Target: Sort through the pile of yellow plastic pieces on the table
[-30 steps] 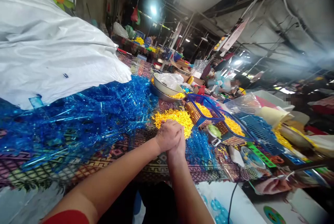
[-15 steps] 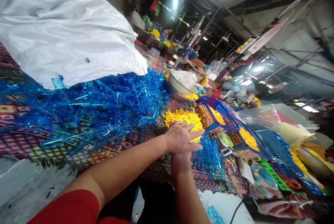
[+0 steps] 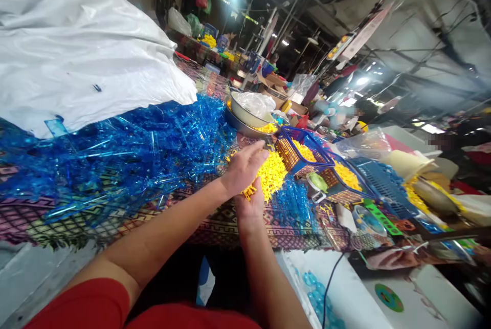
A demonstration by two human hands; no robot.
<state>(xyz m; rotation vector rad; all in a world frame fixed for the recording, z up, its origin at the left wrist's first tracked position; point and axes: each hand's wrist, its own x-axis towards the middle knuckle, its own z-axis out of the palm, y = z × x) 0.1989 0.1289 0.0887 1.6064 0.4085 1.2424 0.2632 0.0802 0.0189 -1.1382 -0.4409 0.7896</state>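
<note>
A heap of small yellow pieces [image 3: 273, 173] lies on the patterned cloth [image 3: 215, 219]. Along the heap's left edge is my left hand [image 3: 244, 168], its fingers stretched out and the palm turned toward the pieces. My right hand [image 3: 251, 209] is just below it at the heap's near edge, thumb raised. Some yellow pieces lie in its palm, and its other fingers are hidden under them. A wide spread of clear blue plastic pieces [image 3: 153, 155] covers the cloth to the left. More blue pieces [image 3: 295, 206] lie right of my right hand.
Behind the heap are stacked bowls [image 3: 249, 114] with a clear bag. Blue baskets [image 3: 301, 152] of yellow pieces and a small green-topped container [image 3: 317, 181] stand to the right. A large white sack [image 3: 84, 52] fills the upper left. A black cable [image 3: 330, 283] hangs at the front edge.
The view has shifted to the right. My left hand has moved off the top of the heap to its left side, and my right hand now shows with yellow pieces in it.
</note>
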